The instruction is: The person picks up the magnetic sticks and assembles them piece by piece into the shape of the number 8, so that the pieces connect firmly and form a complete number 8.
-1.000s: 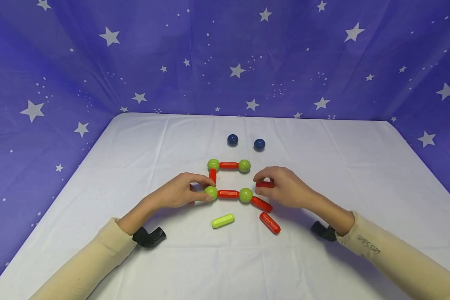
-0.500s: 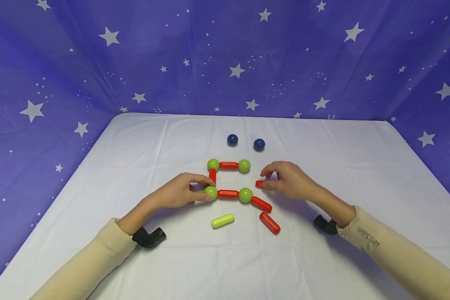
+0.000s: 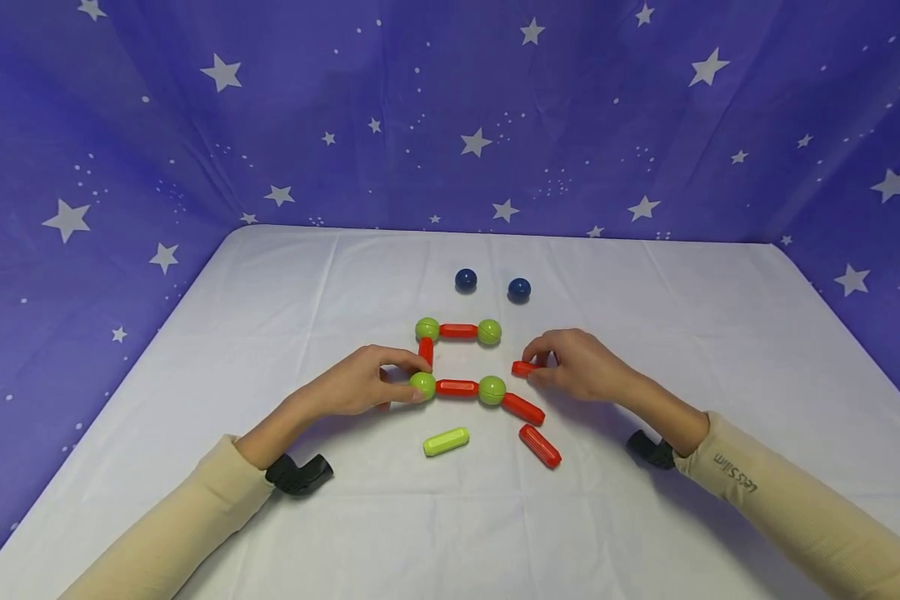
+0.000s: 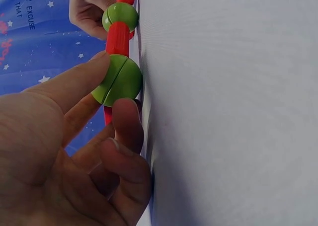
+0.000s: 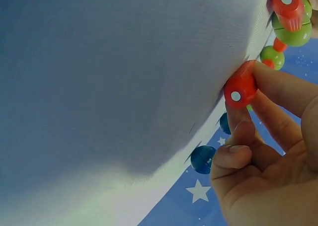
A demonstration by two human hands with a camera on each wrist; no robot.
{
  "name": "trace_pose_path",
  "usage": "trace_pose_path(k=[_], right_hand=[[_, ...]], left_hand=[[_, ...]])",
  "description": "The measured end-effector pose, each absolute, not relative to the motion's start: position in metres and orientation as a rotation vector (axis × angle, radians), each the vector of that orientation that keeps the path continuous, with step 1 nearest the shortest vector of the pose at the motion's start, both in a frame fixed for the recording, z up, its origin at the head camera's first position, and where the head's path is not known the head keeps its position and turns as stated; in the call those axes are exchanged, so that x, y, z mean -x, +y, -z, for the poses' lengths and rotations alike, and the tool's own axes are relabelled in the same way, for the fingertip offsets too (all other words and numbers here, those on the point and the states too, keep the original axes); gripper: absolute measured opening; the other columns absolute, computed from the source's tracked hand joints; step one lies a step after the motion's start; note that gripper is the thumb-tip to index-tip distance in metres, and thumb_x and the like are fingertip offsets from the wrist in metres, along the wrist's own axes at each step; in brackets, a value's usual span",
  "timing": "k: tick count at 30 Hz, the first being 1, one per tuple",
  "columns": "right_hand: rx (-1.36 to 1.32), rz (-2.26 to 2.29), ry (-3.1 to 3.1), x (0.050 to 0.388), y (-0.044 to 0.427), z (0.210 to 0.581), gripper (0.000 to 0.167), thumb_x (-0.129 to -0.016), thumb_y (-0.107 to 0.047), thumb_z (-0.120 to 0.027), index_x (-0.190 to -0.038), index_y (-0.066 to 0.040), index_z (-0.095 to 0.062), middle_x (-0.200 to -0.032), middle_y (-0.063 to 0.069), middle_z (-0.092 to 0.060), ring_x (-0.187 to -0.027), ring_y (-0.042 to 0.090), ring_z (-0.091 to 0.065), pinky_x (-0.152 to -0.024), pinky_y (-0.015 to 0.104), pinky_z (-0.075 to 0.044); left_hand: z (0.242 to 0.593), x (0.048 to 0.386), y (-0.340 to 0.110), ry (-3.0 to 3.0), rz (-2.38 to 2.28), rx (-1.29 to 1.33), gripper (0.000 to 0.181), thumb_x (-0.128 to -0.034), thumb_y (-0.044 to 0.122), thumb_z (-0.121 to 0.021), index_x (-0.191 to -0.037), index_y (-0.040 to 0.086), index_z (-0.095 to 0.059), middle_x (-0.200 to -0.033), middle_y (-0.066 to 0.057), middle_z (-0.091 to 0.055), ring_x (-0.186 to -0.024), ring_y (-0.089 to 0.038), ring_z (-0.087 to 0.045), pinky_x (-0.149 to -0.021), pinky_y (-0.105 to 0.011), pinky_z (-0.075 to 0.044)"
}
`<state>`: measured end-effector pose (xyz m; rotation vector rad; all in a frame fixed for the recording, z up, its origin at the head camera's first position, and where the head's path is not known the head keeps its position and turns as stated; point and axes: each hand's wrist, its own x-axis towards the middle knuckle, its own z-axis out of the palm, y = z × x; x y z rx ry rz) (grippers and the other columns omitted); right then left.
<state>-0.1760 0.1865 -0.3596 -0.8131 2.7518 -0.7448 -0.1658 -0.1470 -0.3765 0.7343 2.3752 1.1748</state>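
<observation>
Near the middle of the head view, my left hand (image 3: 356, 383) has its thumb and fingers parted just the width of the lower-left green ball (image 3: 423, 386), holding it between them. To the right of centre, my right hand (image 3: 576, 367) pinches the held red rod (image 3: 523, 368) between thumb and fingers, its far end poking out toward the left; the right wrist view shows a pale round spot on the rod's end, facing the camera. That rod lies near the upper-right green ball (image 3: 489, 332) and the lower-right green ball (image 3: 492, 390), apart from both. The upper red rod (image 3: 458, 331) runs from the upper-right ball to the upper-left green ball (image 3: 427, 329), and the side red rod (image 3: 425, 353) leads down from there toward my left fingers. The lower red rod (image 3: 457, 388) spans the two lower balls, and the slanting red rod (image 3: 523, 409) trails from the lower-right ball toward the lower right. Below these, the lime rod (image 3: 446, 442) and the loose red rod (image 3: 540, 446) lie by themselves on the white-covered counter (image 3: 270, 542). Two dark blue balls (image 3: 466, 280) sit above the pieces, before the starry purple curtain (image 3: 420, 83).
</observation>
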Motion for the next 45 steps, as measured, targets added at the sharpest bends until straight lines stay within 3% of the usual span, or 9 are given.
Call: trace_pose_path(k=[13, 26, 32, 45], right_hand=[[0.85, 0.899, 2.728, 0.175, 0.183, 0.358, 0.033, -0.089, -0.008, -0.071, -0.122, -0.009, -0.07, -0.081, -0.003, -0.063, -0.065, 0.016, -0.05, -0.055, 0.028, -0.041], [0.773, 0.955, 2.68, 0.174, 0.178, 0.358, 0.032, -0.094, -0.006, -0.06, -0.125, -0.01, -0.07, -0.073, -0.003, -0.058, -0.062, 0.016, -0.051, -0.053, 0.026, -0.039], [0.731, 0.956, 2.656, 0.173, 0.177, 0.358, 0.029, -0.096, -0.004, -0.055, -0.119, -0.008, -0.072, -0.077, -0.002, -0.059, -0.06, 0.016, -0.048, -0.054, 0.026, -0.036], [0.76, 0.961, 2.651, 0.175, 0.171, 0.359, 0.026, -0.091, -0.009, -0.067, -0.116, -0.007, -0.071, -0.081, -0.003, -0.062, -0.073, 0.018, -0.052, -0.061, 0.029, -0.041]], left_hand=[[0.378, 0.166, -0.147, 2.372, -1.179, -0.748, 0.033, -0.0883, 0.021, -0.076, -0.12, 0.017, -0.069, -0.11, -0.002, -0.065, -0.059, -0.017, -0.058, -0.058, -0.032, -0.051], [0.377, 0.165, -0.147, 2.375, -1.18, -0.744, 0.033, -0.0884, 0.02, -0.076, -0.12, 0.017, -0.069, -0.11, -0.002, -0.065, -0.058, -0.017, -0.058, -0.057, -0.031, -0.05], [0.377, 0.165, -0.147, 2.377, -1.179, -0.745, 0.033, -0.0885, 0.02, -0.076, -0.12, 0.017, -0.069, -0.109, -0.002, -0.065, -0.058, -0.017, -0.057, -0.058, -0.031, -0.05], [0.378, 0.165, -0.148, 2.382, -1.185, -0.759, 0.033, -0.0882, 0.021, -0.076, -0.12, 0.017, -0.069, -0.109, -0.001, -0.065, -0.058, -0.017, -0.057, -0.058, -0.03, -0.05]])
